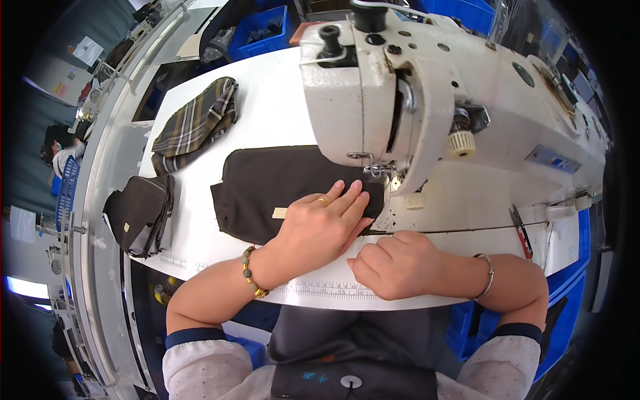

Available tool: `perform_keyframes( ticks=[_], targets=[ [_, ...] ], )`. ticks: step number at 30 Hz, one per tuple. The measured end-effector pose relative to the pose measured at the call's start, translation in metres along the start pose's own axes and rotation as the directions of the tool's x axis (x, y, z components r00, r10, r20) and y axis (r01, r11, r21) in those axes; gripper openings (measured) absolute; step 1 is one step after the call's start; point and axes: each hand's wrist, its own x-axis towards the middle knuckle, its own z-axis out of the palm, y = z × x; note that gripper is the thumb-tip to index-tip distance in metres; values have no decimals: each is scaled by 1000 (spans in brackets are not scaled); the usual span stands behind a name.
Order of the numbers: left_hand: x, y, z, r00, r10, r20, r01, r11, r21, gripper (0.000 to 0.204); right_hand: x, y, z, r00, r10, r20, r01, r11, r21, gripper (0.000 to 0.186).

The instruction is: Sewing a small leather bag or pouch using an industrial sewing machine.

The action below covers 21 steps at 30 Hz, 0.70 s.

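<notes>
A dark brown fabric piece (270,180) with a small cream tag lies flat on the white table, its right end at the needle area of a white sewing machine (353,113). My left hand (321,220) rests on that fabric with its fingers stretched toward the presser foot (377,172). My right hand (395,264) is closed, knuckles up, just right of the fabric's near corner. Whatever its curled fingers may hold is hidden.
A folded plaid fabric piece (195,123) and a stack of dark fabric pieces (139,215) lie at the left. Red-and-black snips (521,233) lie at the right, under the machine arm. A ruler scale (320,291) runs along the table's near edge. Blue bins (261,33) stand beyond.
</notes>
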Motion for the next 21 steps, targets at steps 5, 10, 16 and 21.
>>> perform_keyframes(
  ticks=[5, 10, 16, 21],
  targets=[
    [-5, -2, -4, 1000, 10, 1, -10, 999, 40, 24, 11, 2, -5, 998, 57, -4, -57, 994, 95, 23],
    [-32, 20, -28, 996, 60, -60, -56, 996, 69, 24, 12, 3, -43, 601, 725, 335, -797, 513, 320, 24],
    [-51, 81, -35, 942, 258, -214, -262, 965, 8, 20, -11, -52, -49, 478, 692, 541, -793, 76, 604, 39],
    [-76, 96, -44, 983, 115, -142, -131, 985, -109, 26, -81, -86, -102, 576, 802, 159, -772, 470, 428, 25]
  ],
)
